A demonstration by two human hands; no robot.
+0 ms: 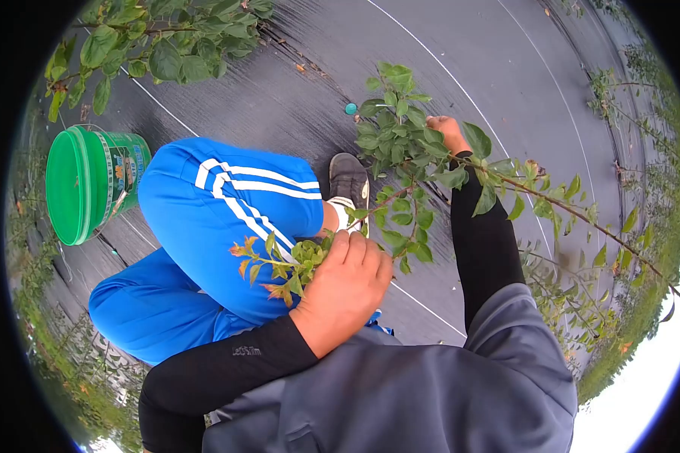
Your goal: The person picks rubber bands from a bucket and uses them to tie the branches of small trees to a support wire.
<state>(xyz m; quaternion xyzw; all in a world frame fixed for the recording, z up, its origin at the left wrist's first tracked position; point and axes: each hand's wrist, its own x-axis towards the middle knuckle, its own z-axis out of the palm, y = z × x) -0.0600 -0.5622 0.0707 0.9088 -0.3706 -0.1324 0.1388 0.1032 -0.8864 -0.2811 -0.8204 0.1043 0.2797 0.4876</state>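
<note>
My left hand [346, 293] is closed around a leafy shoot [279, 269] with orange-tinged tips, in front of my bent blue-trousered knee. Further right and up, my right hand [449, 135] is beside a dense clump of green leaves [397, 124]; its fingers are partly hidden by leaves, and what they hold cannot be made out. From this clump a long leafy branch [574, 213] runs to the lower right. Black sleeves cover both forearms.
A green bucket [75, 185] with a wire handle stands at the left. Another leafy branch [170, 49] hangs at the upper left. Dark ground sheeting [310, 98] with white lines lies below. A small teal disc [350, 109] is on it, near my dark shoe [348, 180].
</note>
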